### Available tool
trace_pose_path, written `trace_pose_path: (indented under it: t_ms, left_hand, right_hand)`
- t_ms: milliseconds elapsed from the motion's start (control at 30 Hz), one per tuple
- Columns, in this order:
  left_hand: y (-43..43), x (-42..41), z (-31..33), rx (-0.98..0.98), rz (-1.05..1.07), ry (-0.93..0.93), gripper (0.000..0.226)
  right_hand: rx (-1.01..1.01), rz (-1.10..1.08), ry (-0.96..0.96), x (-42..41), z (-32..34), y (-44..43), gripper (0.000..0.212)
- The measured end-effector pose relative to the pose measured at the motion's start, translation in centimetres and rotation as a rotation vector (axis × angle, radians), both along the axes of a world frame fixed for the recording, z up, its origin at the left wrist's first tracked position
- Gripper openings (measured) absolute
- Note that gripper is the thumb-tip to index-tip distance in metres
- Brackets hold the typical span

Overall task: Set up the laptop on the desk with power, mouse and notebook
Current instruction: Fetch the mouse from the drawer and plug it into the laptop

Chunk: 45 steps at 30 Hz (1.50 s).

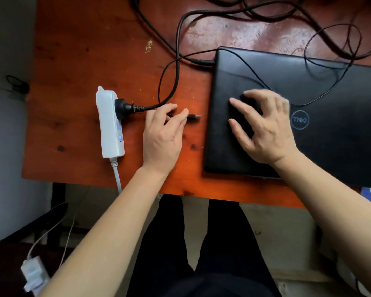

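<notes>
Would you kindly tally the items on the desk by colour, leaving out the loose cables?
Black: 4, namely laptop, mouse under the right hand, power plug, USB plug held by the left hand
White: 1, power strip
Total: 5

Worn, scratched reddish wood desk (94, 50); matt black laptop (308, 93); glossy white plastic power strip (109, 125).

Worn reddish wooden desk (77, 61), grey wall (7, 39) left, pale floor (276, 232)
</notes>
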<state>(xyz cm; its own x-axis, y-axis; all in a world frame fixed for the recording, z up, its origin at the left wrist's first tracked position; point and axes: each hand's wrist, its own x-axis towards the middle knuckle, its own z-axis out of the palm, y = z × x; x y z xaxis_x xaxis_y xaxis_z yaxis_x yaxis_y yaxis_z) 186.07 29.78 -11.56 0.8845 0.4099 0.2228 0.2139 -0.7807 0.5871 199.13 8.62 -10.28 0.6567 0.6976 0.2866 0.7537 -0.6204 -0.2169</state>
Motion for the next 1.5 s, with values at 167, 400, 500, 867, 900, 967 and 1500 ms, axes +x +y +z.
trace_pose_path:
  t_ms: [167, 400, 500, 867, 900, 967, 1500]
  left_hand:
    - [0.3, 0.0, -0.3, -0.08, -0.045, -0.009, 0.016]
    - [0.2, 0.2, -0.5, -0.04, -0.067, 0.013, 0.014]
    - [0.0, 0.5, -0.3, -0.025, -0.058, 0.043, 0.016]
    - [0.0, 1.0, 0.3, -0.03, 0.014, 0.039, 0.025]
    - [-0.1, 1.0, 0.4, -0.035, 0.011, 0.042, 0.024]
    - [-0.1, 1.0, 0.4, -0.018, -0.007, 0.055, 0.022]
    - [-0.6, 0.8, -0.2, 0.08, -0.116, 0.0, 0.022]
  right_hand:
    - [-0.001, -0.001, 0.058, 0.2, -0.1, 0.1, 0.04]
    - [-0.007, -0.007, 0.079, 0.2, 0.1, 0.1, 0.039]
    - [-0.013, -0.009, 0.09, 0.1, 0.3, 0.1, 0.039]
    - [-0.024, -0.014, 0.095, 0.1, 0.3, 0.2, 0.038]
    - [-0.023, -0.015, 0.095, 0.1, 0.3, 0.2, 0.039]
    - [-0.022, -0.016, 0.097, 0.1, 0.2, 0.2, 0.039]
    - [-0.033, -0.027, 0.12, 0.0, 0.1, 0.0, 0.038]
